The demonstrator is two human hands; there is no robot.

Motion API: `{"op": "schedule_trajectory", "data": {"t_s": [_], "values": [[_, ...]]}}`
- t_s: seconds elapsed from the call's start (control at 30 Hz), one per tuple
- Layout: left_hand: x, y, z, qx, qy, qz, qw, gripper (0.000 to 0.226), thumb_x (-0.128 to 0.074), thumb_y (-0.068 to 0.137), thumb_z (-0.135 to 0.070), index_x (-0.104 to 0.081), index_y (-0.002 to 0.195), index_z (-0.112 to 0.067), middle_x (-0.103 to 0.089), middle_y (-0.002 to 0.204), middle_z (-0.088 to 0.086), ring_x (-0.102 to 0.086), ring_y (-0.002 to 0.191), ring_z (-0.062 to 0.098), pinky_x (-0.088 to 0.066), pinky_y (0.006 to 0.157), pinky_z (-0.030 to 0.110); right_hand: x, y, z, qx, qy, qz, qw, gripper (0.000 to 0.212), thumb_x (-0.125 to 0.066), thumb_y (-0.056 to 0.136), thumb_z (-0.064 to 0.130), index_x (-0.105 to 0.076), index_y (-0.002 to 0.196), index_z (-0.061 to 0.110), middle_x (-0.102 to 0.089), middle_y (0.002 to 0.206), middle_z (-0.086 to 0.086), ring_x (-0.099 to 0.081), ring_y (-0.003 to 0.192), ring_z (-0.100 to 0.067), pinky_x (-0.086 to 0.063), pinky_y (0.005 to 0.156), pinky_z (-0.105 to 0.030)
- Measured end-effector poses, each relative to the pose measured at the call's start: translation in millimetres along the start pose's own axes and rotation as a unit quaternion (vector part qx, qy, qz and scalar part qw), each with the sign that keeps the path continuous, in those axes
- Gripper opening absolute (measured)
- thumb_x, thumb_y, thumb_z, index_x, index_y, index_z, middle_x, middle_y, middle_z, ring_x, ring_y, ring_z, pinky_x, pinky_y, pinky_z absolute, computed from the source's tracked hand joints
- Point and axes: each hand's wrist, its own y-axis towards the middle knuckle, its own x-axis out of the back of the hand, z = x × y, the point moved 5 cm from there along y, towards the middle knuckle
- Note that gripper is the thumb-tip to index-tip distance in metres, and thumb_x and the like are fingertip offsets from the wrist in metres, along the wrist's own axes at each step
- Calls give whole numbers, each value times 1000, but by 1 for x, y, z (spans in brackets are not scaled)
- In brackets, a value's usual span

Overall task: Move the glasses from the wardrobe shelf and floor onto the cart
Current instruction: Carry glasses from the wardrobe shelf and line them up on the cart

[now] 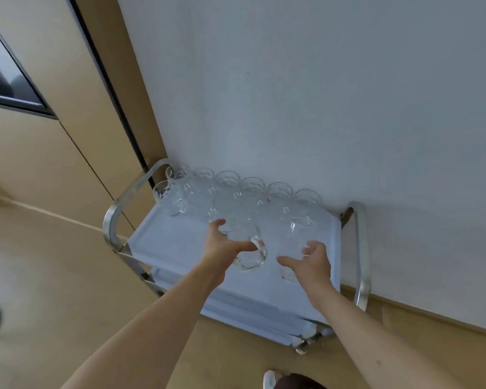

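Observation:
A white cart [163, 245] with metal side handles stands against a white wall. Several clear glasses [227, 181] line the back of its top shelf. My left hand [222, 248] grips a clear glass mug [247, 248] with a handle, just above the shelf's middle. My right hand [312, 262] is at a clear tumbler [302, 231] on the shelf's right side, fingers spread around its near side; I cannot tell whether they touch it.
A metal handle [118, 211] rises on the cart's left and another [361, 248] on its right. A beige wardrobe panel [68, 153] stands to the left. A shoe [270, 379] shows on the wooden floor below.

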Motion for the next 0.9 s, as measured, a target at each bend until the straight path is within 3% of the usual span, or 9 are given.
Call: {"op": "schedule_trajectory", "data": {"t_s": [0.13,0.3,0.63,0.73,0.9], "values": [[-18,32,1,-44,120,-46,991,116,-96,43,-24,-34,140,-41,-46,133,2,-55,117,20,-53,92,36,1,29,-3,-6,-7,0,1000,83,-97,61,29,-40,121,26,-51,121,1,-55,110,-20,-43,87,-30],[-39,66,-2,-102,289,-82,948,120,-96,48,-36,-29,147,-31,-46,133,3,-48,126,23,-47,102,41,0,66,-9,-16,-10,8,1000,82,-96,62,27,-39,121,26,-51,123,1,-53,111,-19,-41,87,-29],[-66,119,18,-100,359,-85,924,119,-94,50,-30,-26,148,-23,-35,140,-1,-44,127,21,-46,102,33,-14,112,-38,-45,-7,7,999,83,-97,61,27,-43,124,26,-52,121,3,-53,117,-19,-45,94,-33],[-75,130,19,-120,418,-105,894,114,-92,54,-28,-27,147,-20,-34,140,-1,-37,130,21,-39,99,25,-15,121,-44,-51,-9,2,999,84,-97,60,27,-44,125,26,-53,120,5,-54,116,-18,-46,92,-31],[-85,140,19,-147,492,-139,847,110,-90,54,-41,-33,145,-18,-39,138,2,-33,127,25,-34,108,37,-14,133,-50,-56,-11,-1,998,84,-98,60,25,-45,125,26,-55,120,5,-55,115,-18,-45,92,-28]]}}
